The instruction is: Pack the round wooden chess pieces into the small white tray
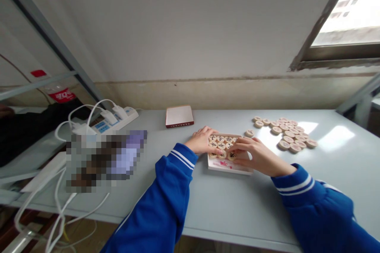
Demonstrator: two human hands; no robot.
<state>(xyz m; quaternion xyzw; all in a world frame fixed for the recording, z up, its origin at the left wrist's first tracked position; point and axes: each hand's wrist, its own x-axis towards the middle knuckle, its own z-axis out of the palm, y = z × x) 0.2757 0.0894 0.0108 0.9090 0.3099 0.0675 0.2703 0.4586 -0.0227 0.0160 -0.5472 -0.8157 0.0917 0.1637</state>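
A shallow white box with red print on its floor lies on the desk. Rows of round wooden xiangqi pieces with black characters fill its far part. My left hand grips the box's left side, its thumb resting over the nearest row. Over the right part of the box, my right hand has its fingers and thumb closed around a xiangqi piece at the end of that row. The hand hides pieces behind it. One loose piece lies just beyond the right hand.
More pieces lie scattered at the right of the grey desk. A red-edged box lid lies near the wall. At left are a power strip with white cables, a pixelated area and a red-capped bottle.
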